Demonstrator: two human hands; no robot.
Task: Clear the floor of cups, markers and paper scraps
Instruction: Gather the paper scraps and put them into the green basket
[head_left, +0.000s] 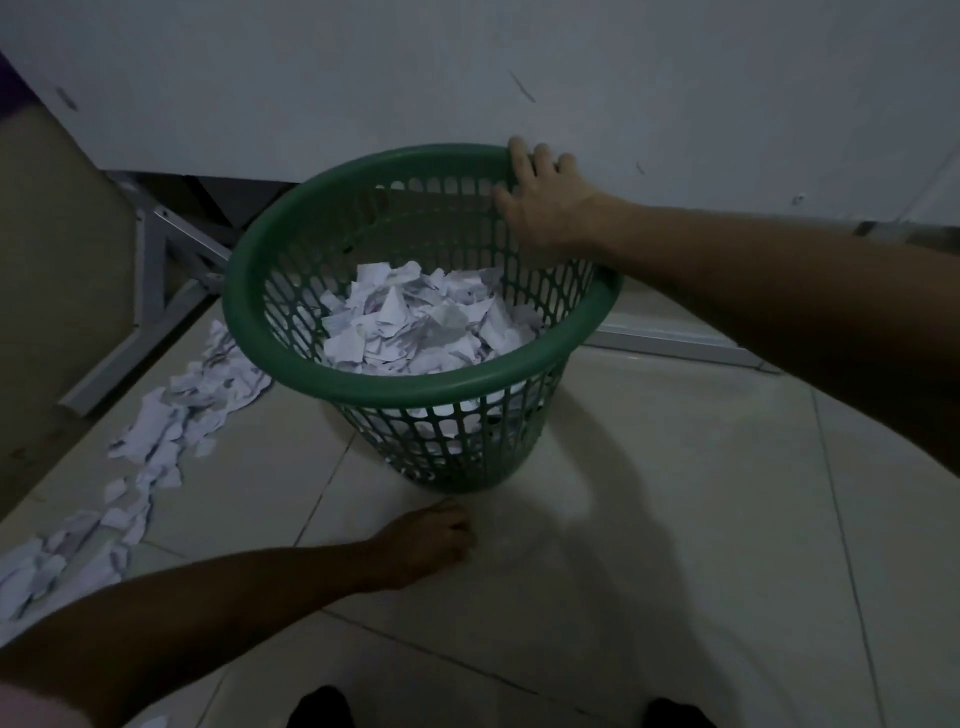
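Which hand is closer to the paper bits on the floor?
Left. The left hand is low by the floor, right of the paper scraps; the right hand grips the green basket's rim.

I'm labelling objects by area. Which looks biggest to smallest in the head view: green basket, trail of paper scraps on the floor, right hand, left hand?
1. Green basket
2. Trail of paper scraps
3. Right hand
4. Left hand: close to the right one; dim light and nearness make this unsure.

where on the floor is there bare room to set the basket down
Bare tile lies right of the green basket, below the right hand, and in front, past the left hand. Crowded: the paper scraps strewn along the basket's left.
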